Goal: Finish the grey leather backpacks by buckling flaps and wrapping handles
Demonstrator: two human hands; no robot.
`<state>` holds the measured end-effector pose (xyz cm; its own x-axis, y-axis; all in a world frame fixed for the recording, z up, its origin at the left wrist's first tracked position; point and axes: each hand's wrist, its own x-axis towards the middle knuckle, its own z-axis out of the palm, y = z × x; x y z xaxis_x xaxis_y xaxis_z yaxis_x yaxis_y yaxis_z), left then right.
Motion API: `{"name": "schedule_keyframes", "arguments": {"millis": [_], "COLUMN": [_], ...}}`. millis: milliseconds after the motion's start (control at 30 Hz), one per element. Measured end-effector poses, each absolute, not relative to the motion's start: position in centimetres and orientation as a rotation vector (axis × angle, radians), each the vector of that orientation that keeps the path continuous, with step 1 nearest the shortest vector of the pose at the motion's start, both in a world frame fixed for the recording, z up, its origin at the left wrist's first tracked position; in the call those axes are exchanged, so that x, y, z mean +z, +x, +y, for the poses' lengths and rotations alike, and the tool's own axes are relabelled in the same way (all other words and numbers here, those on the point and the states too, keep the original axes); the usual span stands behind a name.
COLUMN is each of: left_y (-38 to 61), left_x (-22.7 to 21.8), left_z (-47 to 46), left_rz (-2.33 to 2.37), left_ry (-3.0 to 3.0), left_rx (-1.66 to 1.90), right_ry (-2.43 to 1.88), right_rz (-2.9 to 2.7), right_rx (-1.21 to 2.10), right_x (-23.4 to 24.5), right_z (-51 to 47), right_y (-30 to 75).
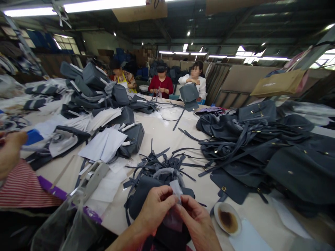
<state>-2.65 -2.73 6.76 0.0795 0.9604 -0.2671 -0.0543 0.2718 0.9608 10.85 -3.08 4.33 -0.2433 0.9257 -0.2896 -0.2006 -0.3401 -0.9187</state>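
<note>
My left hand and my right hand meet at the near edge of the table, thumbs and fingertips pinched together. Between them is a thin whitish strip, translucent like tissue or soft plastic; its upper end sticks up above my fingers. Its lower part is partly hidden by my hands. Just beyond my left hand lies a dark blue-grey bag, with a tangle of matching straps behind it. To the right of my right hand stands a white bowl with brown contents.
Dark bags with gold fittings are heaped at right. More bags, white papers and a grey tape dispenser-like device lie at left. A neighbour's hand in a striped sleeve reaches in. Several people sit across the table.
</note>
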Motion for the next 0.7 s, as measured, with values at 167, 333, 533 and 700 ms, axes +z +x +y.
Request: {"name": "schedule_keyframes", "arguments": {"millis": [167,333,533,700], "left_y": [-2.2,-2.0,-1.9,-2.1], "left_x": [6.2,5.8,5.4,5.4], "left_z": [-2.3,-2.6,-3.0,-2.8], "left_rz": [1.176,1.226,1.218,1.041], "left_ry": [0.86,0.966,0.983,0.635], "left_rx": [1.128,1.151,1.207,1.168], "right_ry": [-1.225,-1.393,-1.338,-1.231], "right_rz": [-1.023,-1.133,-1.265,-1.187], "right_rx": [1.688,1.551,1.544,1.758], "right_x": [4.3,6.1,6.6,6.4], "right_z": [-2.9,-1.3,0.4,0.7], "right_y": [11.4,11.9,11.4,11.3]}}
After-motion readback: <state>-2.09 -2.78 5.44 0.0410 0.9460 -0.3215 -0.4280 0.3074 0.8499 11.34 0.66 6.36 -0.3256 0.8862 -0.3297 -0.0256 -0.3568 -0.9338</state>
